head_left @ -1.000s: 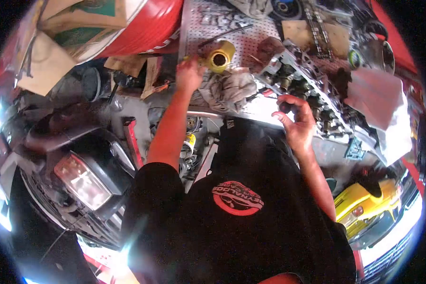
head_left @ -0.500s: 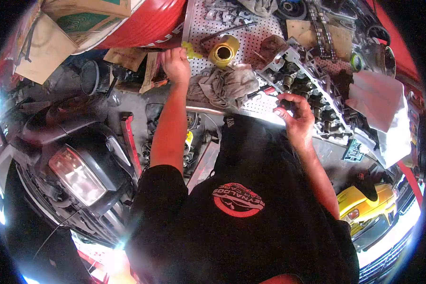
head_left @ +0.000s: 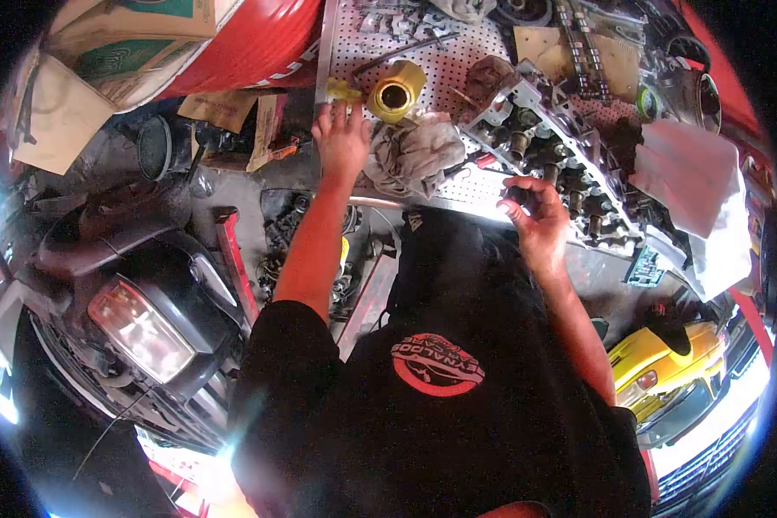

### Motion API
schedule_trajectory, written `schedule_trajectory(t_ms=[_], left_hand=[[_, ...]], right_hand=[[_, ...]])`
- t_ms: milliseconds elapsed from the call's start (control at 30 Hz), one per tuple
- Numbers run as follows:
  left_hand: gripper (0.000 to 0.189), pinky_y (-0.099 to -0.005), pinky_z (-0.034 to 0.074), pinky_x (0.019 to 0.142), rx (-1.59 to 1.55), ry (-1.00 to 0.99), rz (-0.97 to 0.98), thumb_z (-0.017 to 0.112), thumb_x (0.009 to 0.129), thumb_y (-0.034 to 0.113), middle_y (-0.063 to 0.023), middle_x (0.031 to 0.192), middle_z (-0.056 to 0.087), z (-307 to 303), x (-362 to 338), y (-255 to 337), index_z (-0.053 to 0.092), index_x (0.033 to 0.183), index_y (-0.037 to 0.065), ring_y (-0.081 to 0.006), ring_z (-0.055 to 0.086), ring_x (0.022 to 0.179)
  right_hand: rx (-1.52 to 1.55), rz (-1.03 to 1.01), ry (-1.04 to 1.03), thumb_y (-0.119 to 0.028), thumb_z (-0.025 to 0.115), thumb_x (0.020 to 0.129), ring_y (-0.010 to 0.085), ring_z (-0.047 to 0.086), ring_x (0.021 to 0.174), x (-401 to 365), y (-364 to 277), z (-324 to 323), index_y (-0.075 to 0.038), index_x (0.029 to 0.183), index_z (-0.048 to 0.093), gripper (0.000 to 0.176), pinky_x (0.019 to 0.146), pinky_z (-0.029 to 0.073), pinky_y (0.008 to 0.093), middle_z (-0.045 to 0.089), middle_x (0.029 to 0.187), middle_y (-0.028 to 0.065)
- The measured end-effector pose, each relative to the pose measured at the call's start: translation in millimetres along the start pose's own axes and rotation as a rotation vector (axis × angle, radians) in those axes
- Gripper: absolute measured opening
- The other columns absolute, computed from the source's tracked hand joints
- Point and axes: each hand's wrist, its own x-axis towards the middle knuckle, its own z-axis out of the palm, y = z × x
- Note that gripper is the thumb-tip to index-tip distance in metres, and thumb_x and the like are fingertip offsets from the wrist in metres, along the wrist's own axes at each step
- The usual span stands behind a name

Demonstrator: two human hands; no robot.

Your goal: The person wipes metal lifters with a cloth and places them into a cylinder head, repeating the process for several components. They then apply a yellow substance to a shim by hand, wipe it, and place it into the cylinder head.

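My left hand (head_left: 341,142) lies with fingers stretched out at the left side of the perforated metal bench top (head_left: 354,56). A crumpled grey rag (head_left: 414,155) is right beside it, and a yellow container with a round dark opening (head_left: 396,91) stands just beyond. My right hand (head_left: 537,211) is curled near the bench's front edge, thumb and fingers close around a small dark thing that I cannot make out. Next to that hand lies an engine cylinder head (head_left: 557,160), set diagonally. A red-handled tool (head_left: 485,161) lies between the rag and the cylinder head.
Camshafts (head_left: 585,56) rest on cardboard at the back right. White paper sheets (head_left: 695,190) lie to the right. Cardboard boxes (head_left: 65,112) and a red curved surface (head_left: 242,52) are at the left. A car front with a headlight (head_left: 142,328) stands lower left.
My left hand has moved right, toward the rag, and its fingers have straightened. The rag looks more bunched at its left end. My right hand stays nearly in place.
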Motion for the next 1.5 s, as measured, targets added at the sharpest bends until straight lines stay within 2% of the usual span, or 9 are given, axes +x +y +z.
schedule_trajectory(t_ms=[233,367,633,800,933,1100,1200,1333,1500], left_hand=[[0.054,-0.0531,0.039,0.094,-0.184,-0.176,-0.358,0.067,0.083,0.027,-0.0204,0.119,0.059,-22,-29,28,0.051,0.132,0.012,-0.0403,0.052,0.111],[0.038,-0.053,0.042,0.089,-0.388,-0.081,-0.281,0.069,0.08,0.026,-0.0202,0.099,0.059,-9,-64,81,0.061,0.113,0.009,-0.0417,0.054,0.098],[0.014,-0.0468,0.04,0.096,-0.597,0.114,-0.185,0.071,0.075,0.015,-0.0062,0.108,0.06,-53,-58,105,0.07,0.087,0.009,-0.0329,0.052,0.103],[0.027,-0.0387,0.039,0.103,-0.946,0.116,-0.111,0.068,0.077,0.003,-0.0092,0.129,0.06,-93,-52,156,0.073,0.103,0.009,-0.0264,0.051,0.122],[0.033,-0.0343,0.045,0.098,-1.197,0.14,-0.369,0.062,0.079,-0.002,-0.0106,0.114,0.067,-79,-41,197,0.071,0.109,0.008,-0.0284,0.061,0.11],[0.017,-0.0306,0.054,0.08,-1.199,0.433,-0.662,0.055,0.091,0.002,-0.0084,0.093,0.07,-69,-23,204,0.068,0.102,0.002,-0.0191,0.067,0.086],[0.015,-0.0302,0.053,0.075,-1.622,0.343,-1.318,0.056,0.092,0.006,-0.0086,0.088,0.07,-79,-15,189,0.067,0.102,0.005,-0.0173,0.067,0.085],[0.017,-0.0285,0.052,0.075,-2.139,0.237,-1.006,0.062,0.093,0.013,-0.0062,0.093,0.07,-86,-23,162,0.067,0.107,0.005,-0.0131,0.064,0.085],[0.026,-0.0295,0.051,0.084,-1.505,-0.086,-0.475,0.069,0.083,0.002,-0.0071,0.103,0.069,-77,-27,134,0.067,0.11,0.001,-0.013,0.062,0.092]], right_hand=[[0.484,0.376,-0.004,-0.025,0.057,0.098,0.0161,0.06,0.082,10,11,-5,-0.005,0.097,0.057,0.021,0.075,0.049,0.028,0.064,0.102,0.0108],[0.806,0.512,-0.018,-0.035,0.049,0.101,0.0177,0.058,0.077,19,19,-1,-0.006,0.097,0.059,0.03,0.073,0.048,0.0301,0.064,0.098,0.0094],[0.79,0.671,-0.224,-0.042,0.05,0.099,0.0151,0.056,0.064,29,40,6,-0.008,0.098,0.056,0.034,0.057,0.047,0.0263,0.064,0.085,0.0095],[0.789,0.824,-0.292,-0.035,0.043,0.103,0.0152,0.054,0.067,47,83,13,-0.011,0.098,0.058,0.029,0.059,0.048,0.0295,0.064,0.087,0.0046],[0.77,0.704,-0.336,-0.026,0.038,0.103,0.0191,0.062,0.086,55,83,45,-0.011,0.111,0.058,0.026,0.078,0.053,0.039,0.063,0.097,0.0057],[0.862,0.615,-0.364,-0.024,0.044,0.103,0.017,0.06,0.085,51,74,58,-0.009,0.106,0.058,0.022,0.077,0.051,0.034,0.063,0.098,0.0034],[0.774,0.35,-0.474,-0.021,0.051,0.1,0.0139,0.057,0.08,50,99,54,-0.006,0.103,0.061,0.018,0.075,0.048,0.0303,0.062,0.094,0.002],[0.239,0.119,-0.399,-0.012,0.057,0.096,0.0101,0.054,0.077,45,75,56,-0.001,0.106,0.063,0.016,0.074,0.046,0.0261,0.062,0.088,0.0012],[-0.322,-0.071,-0.348,-0.001,0.065,0.077,0.0144,0.059,0.075,40,56,81,0.001,0.102,0.06,0.026,0.07,0.048,0.0302,0.064,0.084,0.0081]])
